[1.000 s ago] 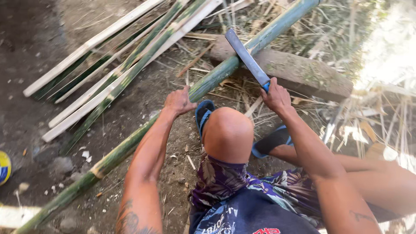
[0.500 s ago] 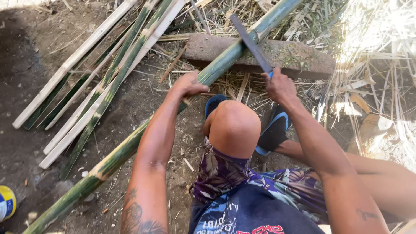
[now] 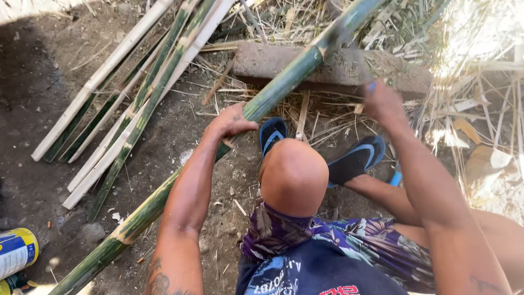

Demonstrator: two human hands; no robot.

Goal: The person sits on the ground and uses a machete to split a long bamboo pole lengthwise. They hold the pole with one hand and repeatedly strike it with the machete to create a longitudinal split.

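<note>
The long green bamboo pole (image 3: 273, 93) runs diagonally across the dirt from the lower left up to the top right, its upper part resting on a flat grey stone slab (image 3: 333, 68). The likeliest mishap, as I judge it, is the pole rolling or sliding on that slab under a blow, since only one hand steadies it, and that hand sits on the same stalk the blade meets. The left hand (image 3: 232, 121) lies on the pole just below the slab, arm stretched forward, fingers curled down over the stalk and pressed against it. The right hand (image 3: 382, 101) is raised near the slab's right end, forearm angled up, fist wrapped around a blue-ended knife handle (image 3: 371, 86); the blade (image 3: 341, 35) is a grey motion blur over the pole, so its edge cannot be placed. Blue flip-flops (image 3: 357, 161) sit close underneath.
</note>
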